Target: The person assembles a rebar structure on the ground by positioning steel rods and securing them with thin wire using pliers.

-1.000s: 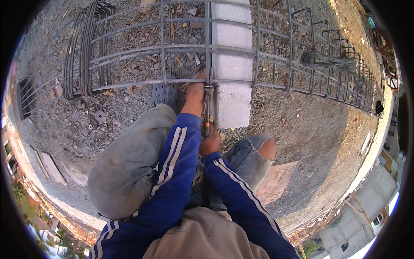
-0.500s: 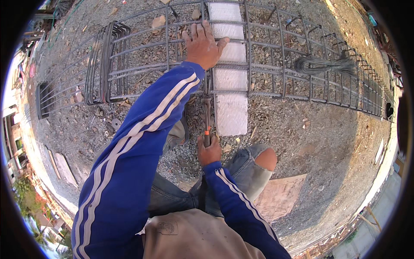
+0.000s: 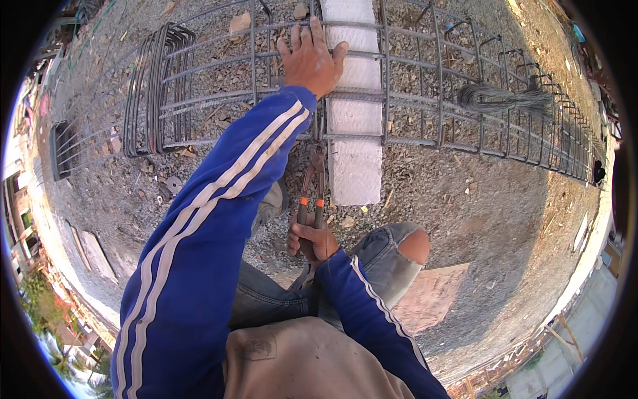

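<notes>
My left hand (image 3: 310,65) lies with spread fingers on the long bars of a steel rebar cage (image 3: 412,98), just left of a white block strip. It holds nothing that I can see. Closer to me, my right hand (image 3: 318,241) is wrapped round the dark grips of rusty pincers (image 3: 318,159), which have orange bands on the handles. The handles stand a little apart. The pincers' head points away from me, at the cage's near bar beside the white strip. I cannot tell whether the jaws grip anything.
The rough white strip (image 3: 355,169) runs beneath the cage. A bundle of thin tie wire (image 3: 502,100) lies on the bars at right. Several stirrups (image 3: 154,100) are bunched at left. Gravel (image 3: 425,193) surrounds my legs, with a flat board (image 3: 432,296) at lower right.
My right hand has rolled over and shifted slightly left and nearer to me. The pincers, seen edge-on before, now show both handles apart. My left hand has slid slightly farther away.
</notes>
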A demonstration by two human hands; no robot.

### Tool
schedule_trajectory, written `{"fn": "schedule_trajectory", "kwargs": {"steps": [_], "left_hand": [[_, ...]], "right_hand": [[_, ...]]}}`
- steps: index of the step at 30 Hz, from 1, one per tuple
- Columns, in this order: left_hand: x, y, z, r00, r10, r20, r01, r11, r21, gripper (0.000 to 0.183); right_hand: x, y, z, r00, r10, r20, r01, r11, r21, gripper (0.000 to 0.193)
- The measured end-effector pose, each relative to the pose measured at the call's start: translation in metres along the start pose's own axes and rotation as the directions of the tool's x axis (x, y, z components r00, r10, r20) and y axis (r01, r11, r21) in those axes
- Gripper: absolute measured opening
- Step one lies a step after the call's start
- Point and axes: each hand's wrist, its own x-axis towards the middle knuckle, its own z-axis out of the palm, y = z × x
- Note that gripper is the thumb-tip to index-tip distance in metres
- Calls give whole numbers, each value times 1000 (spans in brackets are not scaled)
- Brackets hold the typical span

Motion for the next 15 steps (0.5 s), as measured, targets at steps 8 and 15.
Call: {"fn": "schedule_trajectory", "kwargs": {"steps": [8,15], "left_hand": [[1,3,-9,998,-55,38,59,994,-96,81],[6,5,-27,986,-70,149,77,996,-38,82]], "right_hand": [[-38,-35,48,921,-73,-382,50,996,-71,47],[-34,-42,54,979,81,-188,-123,967,-222,39]]}}
